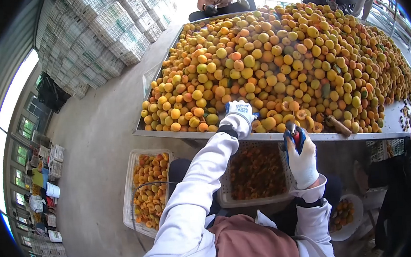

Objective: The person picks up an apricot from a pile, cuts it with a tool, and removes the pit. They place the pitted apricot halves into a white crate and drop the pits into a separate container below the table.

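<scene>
Over the front of a heap of apricots (277, 60) is my left hand (241, 111), in a white glove with blue on the finger side. Its fingers curl down among the fruit, and what they hold is hidden. My right hand (302, 158), in a similar glove, is closed around a red-handled tool (291, 127) with a short metal head pointing up at the table's front edge. Split apricots (302, 115) with orange flesh showing lie just beyond the tool. A wooden handle (339, 125) rests on the fruit to the right.
The metal table (191, 134) has a raised rim. Below stand a white crate of apricot pieces (125, 202), a crate with darker contents (225, 197) and a white bucket (360, 218). Other people sit at the far side and right. Stacked crates (101, 35) rise at back left.
</scene>
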`<action>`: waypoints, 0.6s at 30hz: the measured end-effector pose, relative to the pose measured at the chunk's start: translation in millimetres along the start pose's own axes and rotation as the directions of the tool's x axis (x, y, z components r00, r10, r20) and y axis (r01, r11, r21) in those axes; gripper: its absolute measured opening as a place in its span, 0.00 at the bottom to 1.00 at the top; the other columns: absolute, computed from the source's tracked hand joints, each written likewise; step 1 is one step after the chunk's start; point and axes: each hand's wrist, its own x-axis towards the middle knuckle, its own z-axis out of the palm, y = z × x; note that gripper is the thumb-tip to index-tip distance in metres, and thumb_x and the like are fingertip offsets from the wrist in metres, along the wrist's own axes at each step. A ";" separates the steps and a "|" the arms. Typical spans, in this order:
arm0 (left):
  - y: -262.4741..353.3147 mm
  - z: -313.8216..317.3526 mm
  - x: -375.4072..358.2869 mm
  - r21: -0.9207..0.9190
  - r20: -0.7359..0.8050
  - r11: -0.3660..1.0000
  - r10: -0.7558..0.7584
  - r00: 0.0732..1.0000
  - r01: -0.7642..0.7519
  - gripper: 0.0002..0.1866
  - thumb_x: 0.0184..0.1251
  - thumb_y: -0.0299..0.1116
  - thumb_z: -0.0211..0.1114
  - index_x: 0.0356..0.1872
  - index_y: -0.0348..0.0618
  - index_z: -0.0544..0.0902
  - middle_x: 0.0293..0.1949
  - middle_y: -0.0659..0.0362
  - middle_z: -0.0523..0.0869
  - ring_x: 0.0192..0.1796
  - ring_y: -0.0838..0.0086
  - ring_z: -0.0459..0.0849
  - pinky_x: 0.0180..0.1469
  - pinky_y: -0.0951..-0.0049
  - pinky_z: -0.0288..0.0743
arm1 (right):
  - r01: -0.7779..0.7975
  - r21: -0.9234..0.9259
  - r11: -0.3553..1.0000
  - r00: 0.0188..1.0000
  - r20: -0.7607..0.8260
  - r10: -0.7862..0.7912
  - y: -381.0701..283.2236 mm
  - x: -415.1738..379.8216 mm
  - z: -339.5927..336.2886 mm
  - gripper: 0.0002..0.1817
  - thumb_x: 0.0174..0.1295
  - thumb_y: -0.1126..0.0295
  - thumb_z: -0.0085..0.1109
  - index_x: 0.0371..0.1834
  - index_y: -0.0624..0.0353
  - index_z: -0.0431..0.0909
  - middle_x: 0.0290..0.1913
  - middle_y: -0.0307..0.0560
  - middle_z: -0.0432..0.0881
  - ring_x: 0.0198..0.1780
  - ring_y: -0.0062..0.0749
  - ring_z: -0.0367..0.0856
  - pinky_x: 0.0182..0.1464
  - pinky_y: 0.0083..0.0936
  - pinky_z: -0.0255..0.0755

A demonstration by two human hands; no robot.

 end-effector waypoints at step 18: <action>-25.7 -27.7 -126.1 -0.695 -0.403 -0.693 0.152 0.903 -0.193 0.33 0.66 0.26 0.70 0.71 0.39 0.67 0.58 0.52 0.80 0.58 0.60 0.84 0.61 0.62 0.81 | 0.080 0.055 0.995 0.939 0.330 -0.094 -1.5 -14.2 25.2 0.09 0.69 0.74 0.57 0.49 0.65 0.77 0.34 0.60 0.83 0.37 0.57 0.84 0.39 0.38 0.75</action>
